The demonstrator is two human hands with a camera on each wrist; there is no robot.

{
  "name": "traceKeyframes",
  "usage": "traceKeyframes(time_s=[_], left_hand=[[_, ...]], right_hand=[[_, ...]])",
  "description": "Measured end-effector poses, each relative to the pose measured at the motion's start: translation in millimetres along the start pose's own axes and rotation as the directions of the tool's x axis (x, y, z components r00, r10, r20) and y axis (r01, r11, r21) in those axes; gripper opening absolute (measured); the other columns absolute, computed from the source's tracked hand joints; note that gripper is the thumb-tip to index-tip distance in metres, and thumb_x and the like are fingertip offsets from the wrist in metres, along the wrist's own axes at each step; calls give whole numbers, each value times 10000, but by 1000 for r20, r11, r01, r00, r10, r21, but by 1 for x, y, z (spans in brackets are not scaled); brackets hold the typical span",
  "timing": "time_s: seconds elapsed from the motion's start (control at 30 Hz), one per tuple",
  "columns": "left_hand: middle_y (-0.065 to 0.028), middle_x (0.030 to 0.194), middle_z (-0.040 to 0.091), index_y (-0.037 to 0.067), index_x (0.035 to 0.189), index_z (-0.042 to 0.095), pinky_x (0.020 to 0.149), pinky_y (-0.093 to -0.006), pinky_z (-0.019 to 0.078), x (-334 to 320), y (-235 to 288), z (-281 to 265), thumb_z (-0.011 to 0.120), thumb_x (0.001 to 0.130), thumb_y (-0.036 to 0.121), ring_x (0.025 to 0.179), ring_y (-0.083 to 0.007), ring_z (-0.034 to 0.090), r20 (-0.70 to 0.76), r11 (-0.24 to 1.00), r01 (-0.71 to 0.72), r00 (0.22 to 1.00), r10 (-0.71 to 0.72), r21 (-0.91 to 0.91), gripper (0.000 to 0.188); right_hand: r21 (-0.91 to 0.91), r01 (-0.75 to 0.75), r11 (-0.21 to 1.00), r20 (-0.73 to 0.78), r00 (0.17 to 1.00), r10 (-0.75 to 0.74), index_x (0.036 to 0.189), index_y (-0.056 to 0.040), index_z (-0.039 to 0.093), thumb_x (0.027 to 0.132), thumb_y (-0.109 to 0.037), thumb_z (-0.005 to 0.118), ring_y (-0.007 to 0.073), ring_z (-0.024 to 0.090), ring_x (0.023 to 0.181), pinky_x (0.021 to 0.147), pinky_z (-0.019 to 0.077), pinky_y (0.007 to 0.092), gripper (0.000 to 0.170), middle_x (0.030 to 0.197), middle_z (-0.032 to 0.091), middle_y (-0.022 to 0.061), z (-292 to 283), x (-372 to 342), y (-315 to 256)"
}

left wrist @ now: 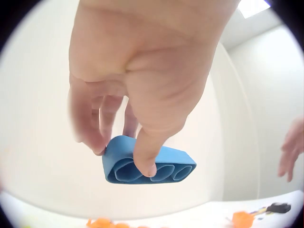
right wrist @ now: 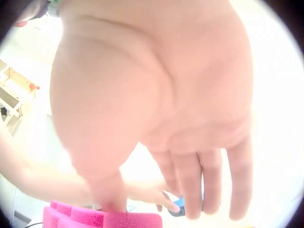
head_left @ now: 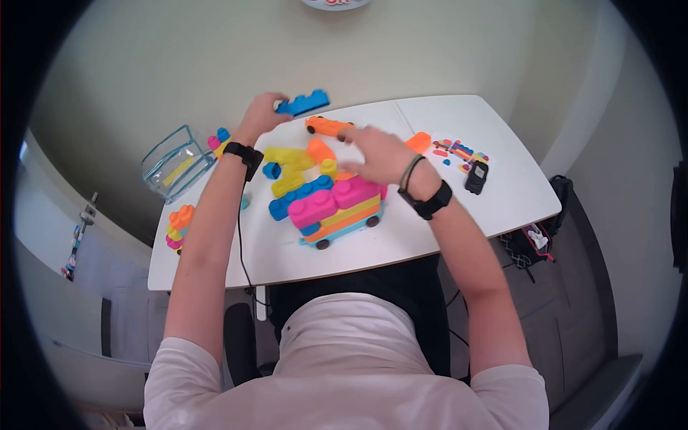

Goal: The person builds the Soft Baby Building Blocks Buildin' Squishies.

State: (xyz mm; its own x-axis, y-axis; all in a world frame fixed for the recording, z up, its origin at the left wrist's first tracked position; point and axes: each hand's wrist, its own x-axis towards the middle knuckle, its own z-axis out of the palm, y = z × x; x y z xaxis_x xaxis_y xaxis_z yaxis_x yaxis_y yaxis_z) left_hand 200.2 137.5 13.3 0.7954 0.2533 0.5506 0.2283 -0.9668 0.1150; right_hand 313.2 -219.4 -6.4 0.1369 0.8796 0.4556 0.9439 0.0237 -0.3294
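Note:
My left hand (head_left: 264, 115) pinches a long blue toy building block (head_left: 304, 103) by one end, raised near the table's back edge. In the left wrist view the hollow underside of the blue block (left wrist: 151, 161) shows, with the thumb on it. The right hand (head_left: 383, 154), fingers extended and holding nothing, hovers above the blocks. Below and beside it stands a wheeled stack topped with pink blocks (head_left: 335, 202), over yellow and orange layers on a light blue base. An orange toy car base (head_left: 328, 127) lies close beyond its fingers.
Yellow blocks (head_left: 285, 159) and another long blue block (head_left: 301, 197) lie left of the stack. A clear zippered bag (head_left: 175, 168) stands at the left edge, with an orange-topped stack (head_left: 181, 217) nearer me. A black device (head_left: 476, 176) lies by a colourful picture at right.

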Motion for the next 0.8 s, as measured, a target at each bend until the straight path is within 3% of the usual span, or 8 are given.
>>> traceKeyframes(time_s=[0.07, 0.13, 0.2, 0.3, 0.33, 0.43, 0.6, 0.8], left_hand=[[-142, 1117, 776, 72, 1181, 787, 849, -391, 610, -4, 46, -57, 971, 714, 199, 917, -328, 725, 46, 986, 100, 994, -95, -132, 517], [-108, 1094, 775, 74, 1164, 768, 812, -361, 604, -27, 95, -104, 980, 700, 206, 851, -270, 708, 41, 990, 21, 999, -16, -142, 527], [-96, 1064, 766, 68, 1137, 751, 780, -345, 598, -55, 127, -128, 991, 685, 203, 825, -248, 702, 40, 992, -4, 999, 9, -122, 530], [-70, 983, 744, 65, 1087, 726, 716, -309, 575, -98, 169, -144, 1013, 653, 204, 770, -203, 688, 16, 991, -5, 1000, 7, -132, 538], [-57, 932, 731, 68, 1063, 719, 684, -290, 558, -109, 179, -149, 1024, 637, 207, 743, -181, 681, -4, 988, 18, 1000, -19, -156, 542], [-40, 948, 723, 66, 1043, 713, 666, -305, 536, -136, 195, -159, 1026, 630, 274, 709, -146, 648, 50, 962, 146, 989, -138, -229, 559], [-77, 918, 728, 40, 1033, 743, 668, -290, 550, -156, 188, -133, 1013, 658, 257, 708, -154, 677, 157, 899, 211, 974, -161, -383, 510], [-72, 882, 708, 30, 1045, 749, 657, -277, 543, -151, 192, -114, 1019, 635, 188, 703, -143, 683, 227, 920, 193, 967, -119, -341, 516]], right_hand=[[44, 28, 999, -142, 990, -21, 1457, -79, 598, 942, -384, 772, 354, 676, 1219, 981, 574, 468, 624, 1277, 722, 188, -3, 5, -2], [78, 55, 995, -284, 958, -31, 1476, -67, 579, 945, -376, 768, 386, 673, 1221, 1035, 555, 470, 643, 1279, 713, 214, -7, 10, -7], [69, 132, 989, -554, 829, -72, 1468, -65, 594, 925, -296, 814, 370, 689, 1168, 968, 595, 435, 631, 1245, 716, 201, -13, 12, -15], [354, 222, 909, -396, 915, -69, 1461, -66, 609, 892, -207, 854, 312, 707, 1064, 865, 629, 370, 635, 1195, 712, 186, -24, 13, -27], [488, 141, 862, -258, 966, -12, 1481, -100, 620, 930, -145, 821, 188, 698, 1124, 857, 632, 320, 588, 1220, 713, 146, -31, 9, -32], [481, 136, 866, -162, 985, -64, 1463, -88, 632, 904, -109, 832, 179, 718, 1082, 865, 632, 310, 594, 1169, 713, 124, -44, 3, -42], [339, 61, 939, 57, 995, -85, 1247, 1, 697, 786, -62, 908, 272, 740, 1152, 1111, 535, 418, 510, 1139, 776, 144, -50, 0, -35], [376, -24, 926, 132, 991, -28, 1038, 18, 654, 686, -17, 944, 326, 753, 1098, 1012, 584, 415, 458, 1080, 778, 176, -32, 4, -15]])
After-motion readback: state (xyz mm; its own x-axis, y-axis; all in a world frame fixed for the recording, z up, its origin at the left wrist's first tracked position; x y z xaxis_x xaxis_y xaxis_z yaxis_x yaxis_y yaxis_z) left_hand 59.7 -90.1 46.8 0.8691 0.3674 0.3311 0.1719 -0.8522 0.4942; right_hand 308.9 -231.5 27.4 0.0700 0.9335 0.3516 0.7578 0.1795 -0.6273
